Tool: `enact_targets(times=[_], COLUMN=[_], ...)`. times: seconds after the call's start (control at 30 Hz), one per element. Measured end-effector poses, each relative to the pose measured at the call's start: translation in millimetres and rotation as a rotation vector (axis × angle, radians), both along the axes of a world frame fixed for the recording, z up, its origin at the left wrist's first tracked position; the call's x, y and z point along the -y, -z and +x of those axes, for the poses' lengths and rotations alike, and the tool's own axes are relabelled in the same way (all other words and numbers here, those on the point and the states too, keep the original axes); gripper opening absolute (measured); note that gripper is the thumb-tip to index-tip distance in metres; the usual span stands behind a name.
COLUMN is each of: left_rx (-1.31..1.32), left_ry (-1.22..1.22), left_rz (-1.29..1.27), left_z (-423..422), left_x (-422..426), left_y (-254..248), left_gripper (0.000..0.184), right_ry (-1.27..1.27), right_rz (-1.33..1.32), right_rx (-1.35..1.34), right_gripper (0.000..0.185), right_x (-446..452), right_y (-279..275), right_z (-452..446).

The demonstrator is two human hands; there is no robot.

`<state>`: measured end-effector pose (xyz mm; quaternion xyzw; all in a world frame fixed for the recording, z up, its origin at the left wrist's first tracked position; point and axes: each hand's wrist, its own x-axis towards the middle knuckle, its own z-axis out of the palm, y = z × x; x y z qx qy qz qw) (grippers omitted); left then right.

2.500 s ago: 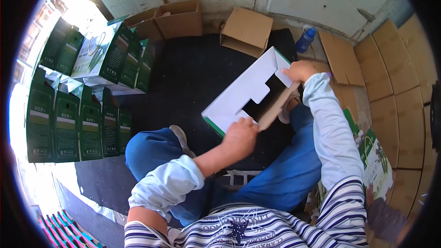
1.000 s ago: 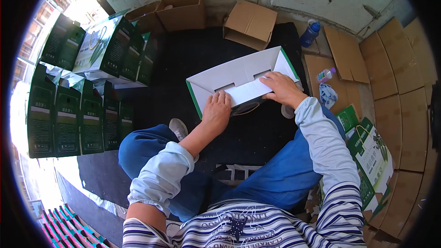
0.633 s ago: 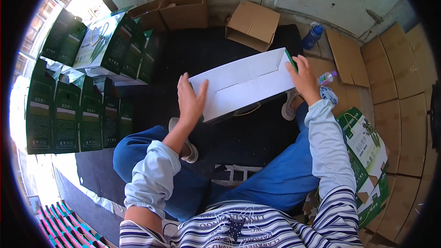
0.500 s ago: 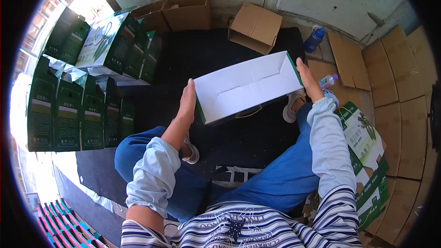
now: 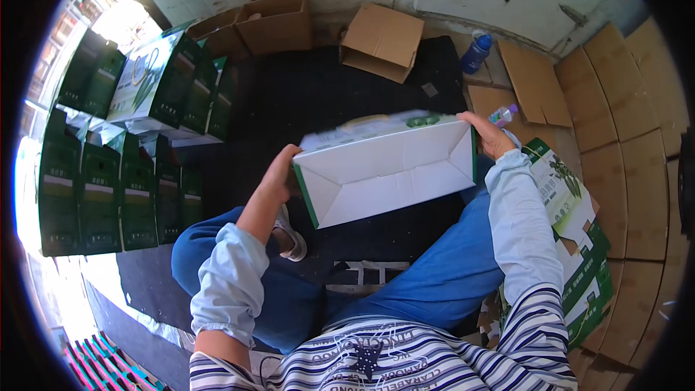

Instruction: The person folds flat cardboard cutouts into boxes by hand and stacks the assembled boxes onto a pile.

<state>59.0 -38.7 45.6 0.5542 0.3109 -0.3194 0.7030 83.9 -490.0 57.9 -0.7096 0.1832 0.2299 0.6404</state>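
A white and green carton with a printed face [image 5: 394, 174] is held up in front of me, above the black mat. Its white bottom panel, with folded flaps, is turned towards me, and the printed side shows blurred along the top. My left hand [image 5: 279, 172] grips the box's left green end, with part of the fingers hidden behind it. At the opposite end my right hand [image 5: 489, 135] has its thumb and fingers closed around the upper right corner. The box is slightly tilted, its right end higher than its left.
Several upright green cartons [image 5: 137, 192] stand in rows on the left. Flattened printed cartons [image 5: 568, 192] lie at my right, beside stacked brown boxes [image 5: 641, 166]. An open brown box [image 5: 381, 40], a blue bottle [image 5: 476, 54] and a purple-capped bottle [image 5: 502, 115] are farther back.
Both hands have turned the carton, so its printed side now shows at the top, and brought it slightly lower and closer. The whole view has shifted a little.
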Motion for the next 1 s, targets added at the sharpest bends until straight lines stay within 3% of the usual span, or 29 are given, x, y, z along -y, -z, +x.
enact_targets(times=[0.03,0.1,0.2,0.3,0.33,0.43,0.53,0.67,0.8,0.9,0.93,0.97,1.0], left_rx=[0.115,0.48,0.722,0.685,0.625,0.525,0.568,0.39,0.31,0.236,0.271,0.302,0.497], left_ry=[-0.021,0.036,-0.16,-0.209,-0.21,-0.257,-0.066,-0.205,-0.208,-0.051,0.003,-0.022,0.153], left_rz=[-0.088,-0.029,0.094,-0.029,-0.028,-0.005,0.033,-0.031,-0.056,-0.023,0.081,0.147,0.389], left_z=[-0.6,8.4,-6.7,-4.7,-5.0,-10.0,-18.0,-19.7,-5.4,-7.9,-18.0,-17.2,-9.3], left_x=[1.4,-13.7,1.4,-12.3,-13.5,-9.6,-18.5,-23.1,-47.1,-42.1,-16.2,-9.1,-11.8], left_y=[-6.5,5.0,-52.6,-54.4,-52.6,-39.8,-18.5,-0.4,54.2,61.5,17.2,20.8,41.0], left_gripper=[0.032,0.033,0.048,0.063,0.073,0.077,0.07,0.052,0.043,0.042,0.046,0.044,0.043], right_ry=[0.024,0.043,-0.015,0.063,0.105,0.321,0.235,0.06,-0.113,-0.166,-0.219,-0.226,-0.242], right_rz=[0.042,0.129,0.202,0.408,0.323,0.175,0.18,0.257,0.066,0.031,-0.085,-0.119,-0.142], right_rx=[0.147,0.395,0.687,0.548,0.483,0.31,0.289,0.293,-0.046,-0.08,-0.082,-0.055,-0.026], right_gripper=[0.046,0.046,0.046,0.048,0.052,0.057,0.05,0.048,0.052,0.056,0.061,0.062,0.064], right_x=[-2.3,-10.2,-26.9,-10.7,-10.0,-15.7,-9.4,-5.0,-9.8,-21.8,-26.7,-22.9,-12.9], right_y=[-5.0,-23.0,-57.9,-54.6,-52.0,-24.4,-2.1,8.1,-4.6,1.0,-3.3,5.5,22.5], right_z=[-4.2,-11.1,-15.7,-9.3,-7.8,-7.9,-16.2,-29.4,-21.1,-28.6,-31.0,-28.6,-23.0])
